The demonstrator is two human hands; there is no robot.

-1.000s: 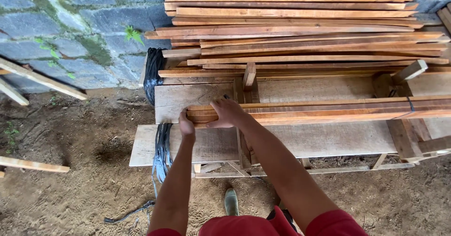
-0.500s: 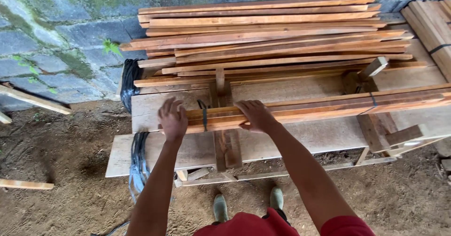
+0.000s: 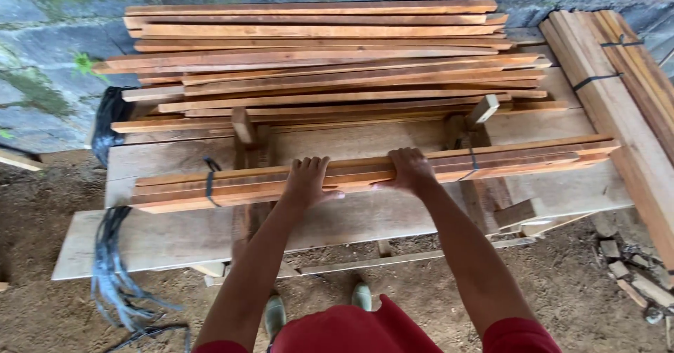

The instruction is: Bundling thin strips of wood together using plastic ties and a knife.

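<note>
Your left hand (image 3: 307, 182) and right hand (image 3: 410, 170) each close their grip over the bundle of long reddish-brown wooden slats (image 3: 365, 172), tied with black straps, lying across the plank worktop (image 3: 175, 233).

Outdoor timber yard: stacked wood slats (image 3: 316, 51), plank bench (image 3: 175, 233), dirt floor (image 3: 562, 304)
</note>
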